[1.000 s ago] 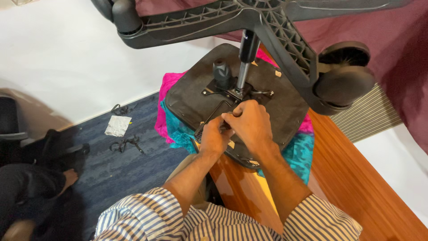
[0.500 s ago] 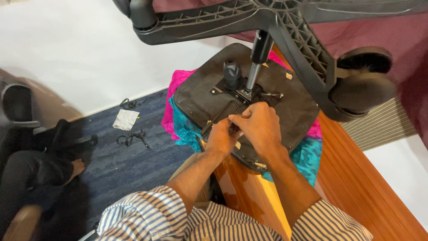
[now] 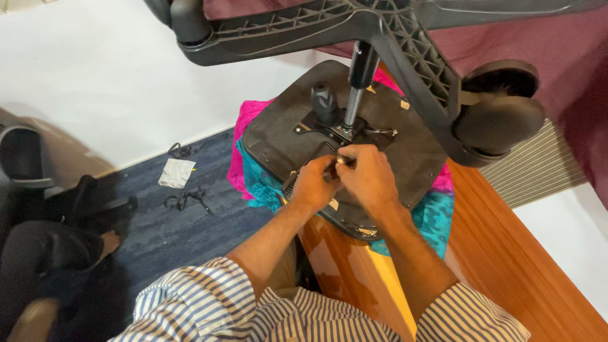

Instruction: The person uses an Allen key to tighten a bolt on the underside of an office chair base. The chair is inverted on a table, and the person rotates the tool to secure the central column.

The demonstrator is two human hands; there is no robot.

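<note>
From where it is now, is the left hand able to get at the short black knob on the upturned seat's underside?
Probably yes: the left hand sits just below the short black knob, with only bare black seat underside between; the chair base arm passes above.

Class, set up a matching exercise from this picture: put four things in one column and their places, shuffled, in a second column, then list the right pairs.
Things:
1. Chair seat underside
2. Castor wheel
3. Crumpled paper
4. Both hands

Places:
A. On the blue carpet
B. On pink and teal cloth on the wooden table
C. At the metal bracket beneath the gas cylinder
D. At the end of a base leg, upper right

Pairs: 1-B, 2-D, 3-A, 4-C
</note>
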